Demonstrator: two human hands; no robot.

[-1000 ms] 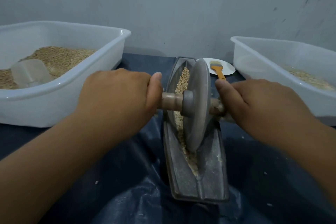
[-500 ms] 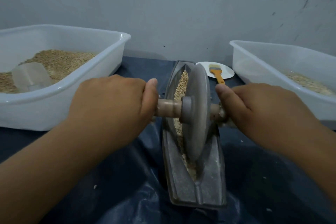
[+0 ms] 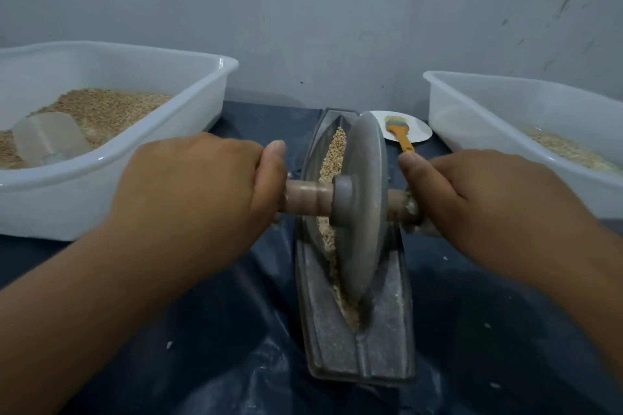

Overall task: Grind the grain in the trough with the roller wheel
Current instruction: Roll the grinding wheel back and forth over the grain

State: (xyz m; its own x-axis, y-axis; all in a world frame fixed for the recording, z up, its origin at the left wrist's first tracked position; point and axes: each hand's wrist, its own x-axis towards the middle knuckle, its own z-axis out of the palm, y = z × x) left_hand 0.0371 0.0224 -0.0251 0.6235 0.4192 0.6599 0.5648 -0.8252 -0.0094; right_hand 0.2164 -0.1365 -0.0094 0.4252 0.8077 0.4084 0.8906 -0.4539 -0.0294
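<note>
A grey boat-shaped metal trough (image 3: 323, 344) lies lengthwise in the middle of the dark blue sheet. Tan grain (image 3: 333, 158) fills its groove, whole at the far end and crushed near the wheel. The grey roller wheel (image 3: 362, 199) stands upright in the groove on a wooden axle (image 3: 308, 195). My left hand (image 3: 199, 192) grips the left end of the axle. My right hand (image 3: 485, 202) grips the right end, which it mostly hides.
A white tub (image 3: 141, 158) at the left holds grain and a clear scoop (image 3: 50, 141). A second white tub (image 3: 478, 118) at the right holds some grain. Behind the trough a small white plate (image 3: 419, 131) carries an orange-handled brush (image 3: 401, 135). A grey wall stands close behind.
The wheel has rolled a little toward me along the groove with both hands on the axle. Then it stayed almost in place.
</note>
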